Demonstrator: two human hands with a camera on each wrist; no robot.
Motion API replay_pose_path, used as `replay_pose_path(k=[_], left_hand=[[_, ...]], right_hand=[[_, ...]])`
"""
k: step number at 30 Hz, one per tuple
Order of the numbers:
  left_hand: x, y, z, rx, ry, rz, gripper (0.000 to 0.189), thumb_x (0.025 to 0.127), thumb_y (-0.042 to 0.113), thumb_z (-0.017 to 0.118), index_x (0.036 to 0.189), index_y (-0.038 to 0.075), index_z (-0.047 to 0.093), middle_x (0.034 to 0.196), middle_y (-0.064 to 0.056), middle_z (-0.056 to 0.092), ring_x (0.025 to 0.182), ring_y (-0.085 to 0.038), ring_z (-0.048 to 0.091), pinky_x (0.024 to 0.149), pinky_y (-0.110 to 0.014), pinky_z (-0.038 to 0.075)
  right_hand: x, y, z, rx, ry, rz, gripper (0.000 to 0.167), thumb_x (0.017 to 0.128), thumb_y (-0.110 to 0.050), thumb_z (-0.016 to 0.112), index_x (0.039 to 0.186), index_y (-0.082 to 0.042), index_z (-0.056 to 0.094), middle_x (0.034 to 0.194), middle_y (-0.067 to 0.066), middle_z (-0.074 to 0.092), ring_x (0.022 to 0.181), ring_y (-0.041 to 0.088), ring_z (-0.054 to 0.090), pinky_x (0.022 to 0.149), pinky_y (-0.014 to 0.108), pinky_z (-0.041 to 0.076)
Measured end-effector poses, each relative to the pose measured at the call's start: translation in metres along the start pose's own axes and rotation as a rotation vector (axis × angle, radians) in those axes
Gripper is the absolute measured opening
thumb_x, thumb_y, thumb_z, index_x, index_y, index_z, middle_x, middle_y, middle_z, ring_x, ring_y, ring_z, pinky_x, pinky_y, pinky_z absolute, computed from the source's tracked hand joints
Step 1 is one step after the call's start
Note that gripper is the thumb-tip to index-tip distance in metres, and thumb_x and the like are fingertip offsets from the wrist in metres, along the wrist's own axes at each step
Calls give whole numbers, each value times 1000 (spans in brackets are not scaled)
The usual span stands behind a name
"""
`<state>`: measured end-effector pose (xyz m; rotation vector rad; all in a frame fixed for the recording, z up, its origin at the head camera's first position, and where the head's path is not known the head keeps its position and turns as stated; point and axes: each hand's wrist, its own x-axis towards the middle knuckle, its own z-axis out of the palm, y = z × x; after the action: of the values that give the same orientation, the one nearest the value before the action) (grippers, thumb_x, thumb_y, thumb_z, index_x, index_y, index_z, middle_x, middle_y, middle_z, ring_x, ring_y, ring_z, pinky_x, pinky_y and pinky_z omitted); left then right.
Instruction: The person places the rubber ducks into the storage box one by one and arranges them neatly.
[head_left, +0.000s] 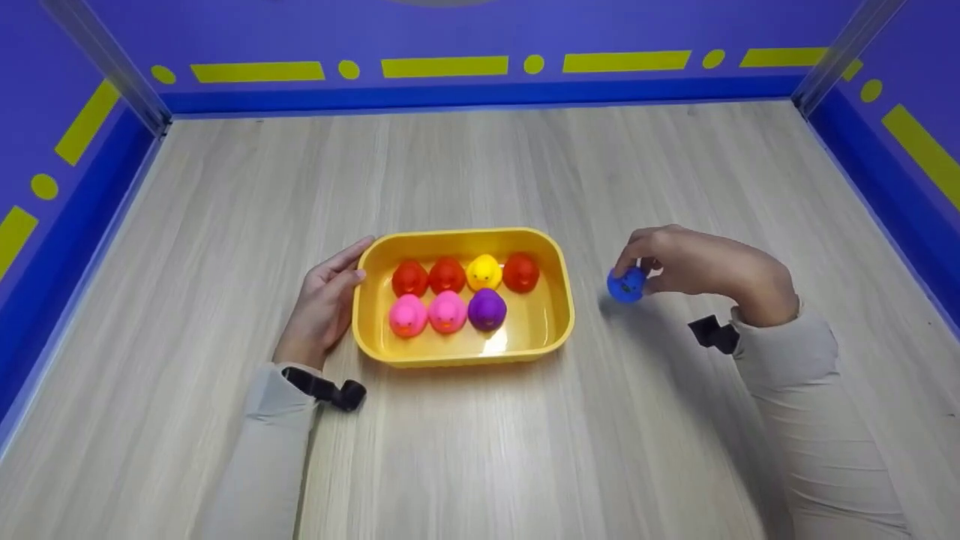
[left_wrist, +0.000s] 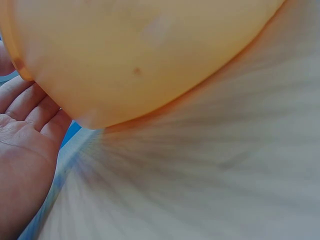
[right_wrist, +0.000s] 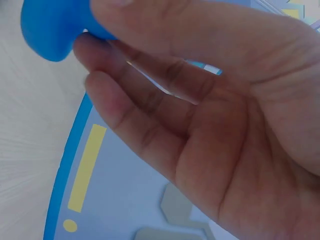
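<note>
A yellow plastic basin holds small rubber ducks in two rows. Red ducks and a yellow duck form the back row; two pink ducks and a purple duck form the front one. At the basin's left end my left hand grips it, thumb on the rim and fingers along the outer wall. To the right of the basin, my right hand pinches a blue rubber duck between thumb and fingers. Whether the duck touches the table is unclear.
The wood-grain table is bounded by a blue-purple back wall with yellow dashes and dots. Similar side walls stand at left and right. Black straps with small devices sit at both wrists.
</note>
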<state>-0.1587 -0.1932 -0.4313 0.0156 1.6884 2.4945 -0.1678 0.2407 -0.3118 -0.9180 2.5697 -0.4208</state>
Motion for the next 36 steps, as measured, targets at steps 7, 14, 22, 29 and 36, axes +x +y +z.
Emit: replay_pose_path(k=[7,14,22,29,36], left_hand=[[0,-2,0,-15,9,19,53,90,-9,42,142,-9,37,143,-12,49,128,-13,49,111,-30,38],[0,-2,1,-17,9,15,53,90,-9,41,143,-9,36,145,-13,47,129,-13,48,112,-30,37],[-1,-1,2,-31,1,12,52,90,-8,42,142,-8,38,135,-3,55,129,-13,49,110,-28,38],[0,-1,1,-40,0,10,52,90,-8,42,143,-8,37,132,-1,58,128,-13,50,110,-30,39],[-1,0,0,-29,-3,-2,54,90,-8,42,143,-8,36,136,-3,54,129,-13,49,109,-28,39]], right_hand=[[6,-11,-8,-20,27,-46,25,78,2,73,100,-9,74,100,4,66,93,20,64,84,40,58],[14,-23,-13,-71,37,-51,24,79,0,74,101,-10,74,100,2,66,93,18,64,86,38,58],[25,-40,-17,-100,51,-73,25,79,0,74,103,-9,73,98,3,66,90,16,63,85,35,58],[35,-54,-18,-116,43,-125,26,78,0,74,102,-9,74,96,3,65,88,16,62,85,32,58],[46,-66,-15,-122,-25,-139,24,78,1,74,99,-10,74,95,3,63,89,19,60,83,32,58]])
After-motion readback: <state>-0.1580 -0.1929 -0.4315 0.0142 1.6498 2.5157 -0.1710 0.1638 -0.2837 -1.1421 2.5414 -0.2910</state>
